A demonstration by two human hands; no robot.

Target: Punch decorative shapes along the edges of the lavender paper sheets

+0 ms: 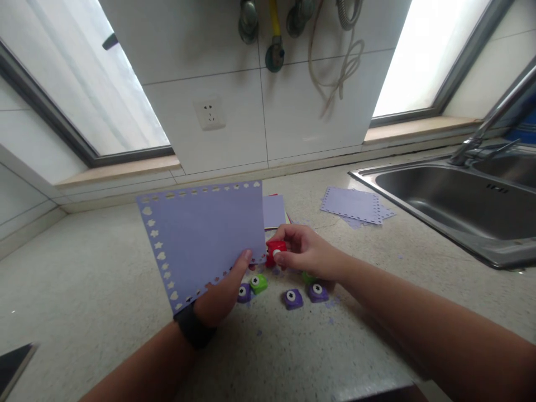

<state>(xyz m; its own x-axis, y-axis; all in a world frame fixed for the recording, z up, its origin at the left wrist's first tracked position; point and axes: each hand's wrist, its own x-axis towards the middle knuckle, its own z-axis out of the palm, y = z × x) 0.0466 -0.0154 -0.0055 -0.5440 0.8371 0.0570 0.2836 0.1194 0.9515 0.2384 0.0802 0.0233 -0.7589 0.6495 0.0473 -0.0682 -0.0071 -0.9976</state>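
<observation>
Here on the speckled counter (104, 262), the left hand (221, 296) pinches a purple sheet (209, 229) at eight o'clock, while the right hand (314, 254) grips a red punch (274, 246) at six, right by the sheet's lower corner, with small punches (293, 300) lying just below. Over at three sits the steel sink (452, 195), loose punched sheets (352, 204) near it; up on the tiled wall (310, 131), a socket (210, 114) shows at eleven.

Daylight glares through windows (419, 56) upper left and upper right; the countertop (293, 357) at lower centre is dimmer.
</observation>
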